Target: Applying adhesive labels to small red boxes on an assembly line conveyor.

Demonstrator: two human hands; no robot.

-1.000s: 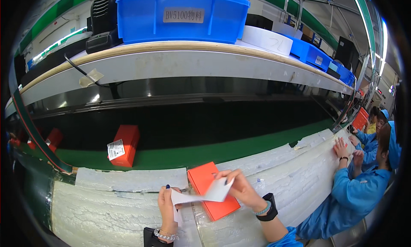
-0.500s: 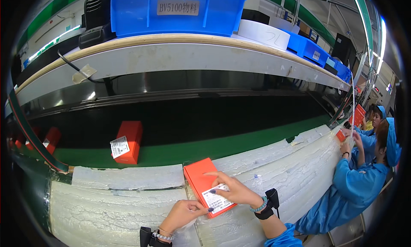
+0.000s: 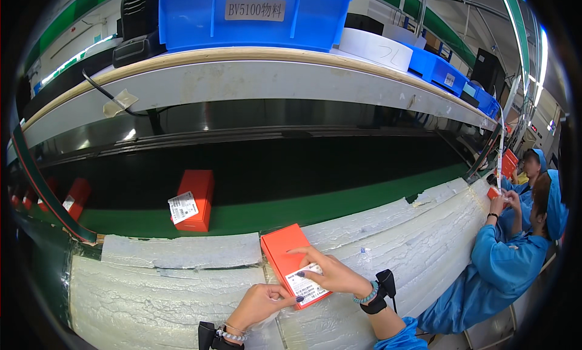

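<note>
Label (image 3: 310, 291) at the near edge of the red box (image 3: 280, 243) likely needs soft, even smoothing, right hand (image 3: 339, 273) spread loose, left hand (image 3: 257, 304) by one corner, grip unclear.

The right fingers (image 3: 312, 253) partly hide the white label (image 3: 311, 293); the blue bin's (image 3: 188, 26) top is cropped.
</note>
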